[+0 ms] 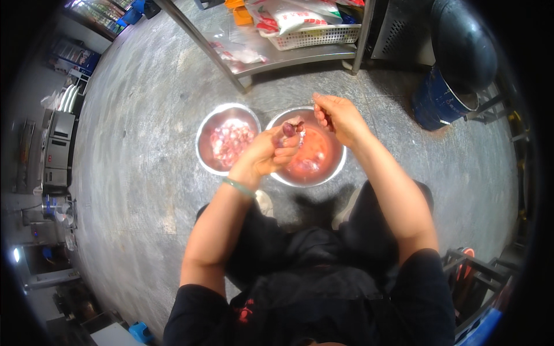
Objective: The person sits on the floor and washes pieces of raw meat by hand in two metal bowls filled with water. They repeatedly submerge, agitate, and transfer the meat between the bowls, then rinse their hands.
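My left hand (277, 149) holds a small dark-red piece of raw meat or offal (290, 129) between thumb and fingers, above the gap between two steel bowls. My right hand (335, 114) is raised over the far right rim of the right bowl, its fingers curled; whether something small is pinched in it cannot be told. The right steel bowl (335, 171) holds reddish liquid with some pieces in it. In the left steel bowl (205, 151) lies a heap of pinkish raw meat pieces (231, 140). Both bowls stand on the floor before my feet.
Beyond the bowls is a steel shelf table (303, 56) with a white plastic basket (318, 39) and bags. A blue bucket (439, 101) stands at the far right beneath a large dark pipe-like object (465, 47). A metal rack (480, 277) is near my right elbow.
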The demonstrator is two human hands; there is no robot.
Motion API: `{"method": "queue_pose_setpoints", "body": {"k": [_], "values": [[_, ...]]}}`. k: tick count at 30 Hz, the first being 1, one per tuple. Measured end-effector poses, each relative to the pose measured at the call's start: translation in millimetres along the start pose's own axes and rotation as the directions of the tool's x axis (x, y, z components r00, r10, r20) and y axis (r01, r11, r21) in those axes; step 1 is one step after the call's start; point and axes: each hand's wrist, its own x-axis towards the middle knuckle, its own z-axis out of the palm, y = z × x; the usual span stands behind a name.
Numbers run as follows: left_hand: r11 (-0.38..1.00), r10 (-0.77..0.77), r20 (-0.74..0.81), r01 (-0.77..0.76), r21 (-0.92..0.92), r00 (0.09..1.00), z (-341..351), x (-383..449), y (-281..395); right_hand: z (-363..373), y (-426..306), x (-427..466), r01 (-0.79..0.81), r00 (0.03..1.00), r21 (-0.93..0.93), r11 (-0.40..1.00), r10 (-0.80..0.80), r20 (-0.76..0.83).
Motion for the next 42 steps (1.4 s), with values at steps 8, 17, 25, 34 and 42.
{"method": "queue_pose_setpoints", "body": {"k": [8,17,25,34,42], "values": [[0.981,0.041,-0.149,-0.068,-0.181,0.988,0,18,-6,26,5,-16,0.479,0.857,-0.462,0.747,-0.511,0.061],[0.951,0.31,-0.328,-0.293,0.101,0.892,3,15,-8,50,10,-16,0.551,0.827,-0.519,0.653,-0.511,0.234],[0.824,0.498,-0.267,-0.354,0.442,0.825,-68,6,27,0,32,34,0.233,0.964,-0.485,0.843,-0.267,-0.001],[0.633,0.619,-0.673,0.249,0.733,0.405,-165,-55,92,-115,274,110,-0.155,0.984,-0.952,0.263,0.129,-0.125],[0.492,0.87,-0.439,-0.419,0.763,0.223,-91,-81,120,-110,377,126,-0.146,0.989,-0.988,-0.041,-0.008,-0.146]]}}
